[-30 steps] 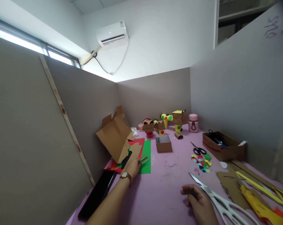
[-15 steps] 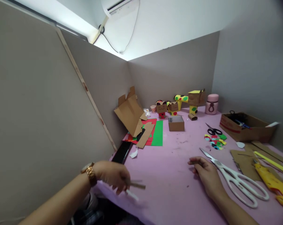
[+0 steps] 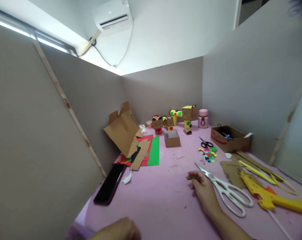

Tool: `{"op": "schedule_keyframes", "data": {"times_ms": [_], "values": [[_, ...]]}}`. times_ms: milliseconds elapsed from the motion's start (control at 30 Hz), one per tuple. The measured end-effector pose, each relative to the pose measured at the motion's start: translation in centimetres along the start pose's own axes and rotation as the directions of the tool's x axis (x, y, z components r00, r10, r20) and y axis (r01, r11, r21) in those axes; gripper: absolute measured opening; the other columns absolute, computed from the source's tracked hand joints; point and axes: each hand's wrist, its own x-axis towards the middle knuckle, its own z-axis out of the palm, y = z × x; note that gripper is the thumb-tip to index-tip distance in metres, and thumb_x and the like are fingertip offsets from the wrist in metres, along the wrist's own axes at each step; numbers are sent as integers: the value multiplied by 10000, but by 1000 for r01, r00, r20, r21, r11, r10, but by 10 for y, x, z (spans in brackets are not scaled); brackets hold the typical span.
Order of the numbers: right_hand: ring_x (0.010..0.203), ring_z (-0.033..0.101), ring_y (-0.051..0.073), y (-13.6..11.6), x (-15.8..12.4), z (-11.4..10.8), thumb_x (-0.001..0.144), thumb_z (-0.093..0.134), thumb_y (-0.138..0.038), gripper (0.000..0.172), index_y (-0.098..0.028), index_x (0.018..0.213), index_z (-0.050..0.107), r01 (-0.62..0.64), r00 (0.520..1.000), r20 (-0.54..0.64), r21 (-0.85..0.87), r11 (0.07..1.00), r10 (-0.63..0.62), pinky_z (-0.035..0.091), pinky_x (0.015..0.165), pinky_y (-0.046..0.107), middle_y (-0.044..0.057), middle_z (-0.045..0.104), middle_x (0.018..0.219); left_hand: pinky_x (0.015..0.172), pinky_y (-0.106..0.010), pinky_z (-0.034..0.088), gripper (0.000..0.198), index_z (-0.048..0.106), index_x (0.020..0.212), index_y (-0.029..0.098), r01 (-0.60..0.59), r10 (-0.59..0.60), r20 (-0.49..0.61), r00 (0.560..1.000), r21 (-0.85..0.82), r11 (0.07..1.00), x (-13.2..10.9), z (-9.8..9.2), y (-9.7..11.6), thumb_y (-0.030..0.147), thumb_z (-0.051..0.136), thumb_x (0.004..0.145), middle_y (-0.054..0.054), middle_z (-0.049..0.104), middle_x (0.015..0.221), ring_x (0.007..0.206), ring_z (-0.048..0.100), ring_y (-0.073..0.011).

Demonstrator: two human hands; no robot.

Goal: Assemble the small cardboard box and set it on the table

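My left hand (image 3: 119, 230) is at the bottom edge of the head view, partly cut off and blurred. Its fingers are hidden, so what they hold does not show. On the pink tabletop (image 3: 166, 196) rests my right hand (image 3: 202, 186), fingers loosely curled and a little apart, holding nothing. Close beside it on the right lie large white-handled scissors (image 3: 224, 190), blades pointing away to the left. Beyond my left hand are a black phone (image 3: 110, 185) and a torn white scrap (image 3: 127, 178).
A small cardboard box (image 3: 172, 140) stands mid-table, with decorated cardboard figures (image 3: 157, 124) behind. Left are a leaning carton (image 3: 122, 131) and green paper (image 3: 154, 151). Right are black scissors (image 3: 206, 143), paper cutouts (image 3: 208, 154), a supply box (image 3: 229, 141) and a yellow glue gun (image 3: 261, 193).
My left hand, earlier holding a narrow cardboard strip and a white piece, has dropped to the bottom edge; both are out of sight. The view has turned right and up. My right hand stays put.
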Motion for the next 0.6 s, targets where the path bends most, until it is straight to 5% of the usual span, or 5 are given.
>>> {"op": "schedule_keyframes", "data": {"times_ms": [67, 167, 333, 600], "values": [[550, 525, 83, -1, 2, 0, 851, 538, -199, 171, -159, 1017, 532, 11, 999, -40, -2, 1000, -11, 402, 440, 204, 11, 602, 893, 522, -221, 354, 178, 569, 598, 149, -99, 89, -123, 988, -73, 992, 31, -6, 13, 216, 657, 736, 63, 529, 563, 548, 478, -86], [524, 513, 90, -4, 4, 0, 833, 562, -319, 195, -153, 936, 559, 26, 999, -40, -18, 999, -27, 385, 431, 211, -1, 592, 794, 553, -229, 356, 188, 545, 617, 163, -199, 130, -314, 941, -198, 960, 90, -10, 31, 267, 598, 763, 55, 528, 573, 581, 492, -98], [455, 463, 91, -8, 5, 2, 786, 546, -425, 275, -166, 697, 569, 65, 998, 14, -36, 997, -64, 333, 394, 215, -1, 586, 659, 627, -280, 491, 219, 582, 792, 140, -221, 105, -333, 937, -334, 916, 171, 2, 34, 326, 511, 882, 19, 628, 681, 646, 622, -124], [397, 484, 87, 3, 14, 13, 761, 561, -481, 318, -189, 644, 519, 28, 996, 88, -2, 1000, -28, 330, 389, 204, -12, 605, 602, 862, -428, 456, 173, 610, 910, 145, -212, 153, -470, 869, -75, 974, 224, 7, 17, 306, 593, 850, -39, 628, 979, 940, 589, -194]]}}
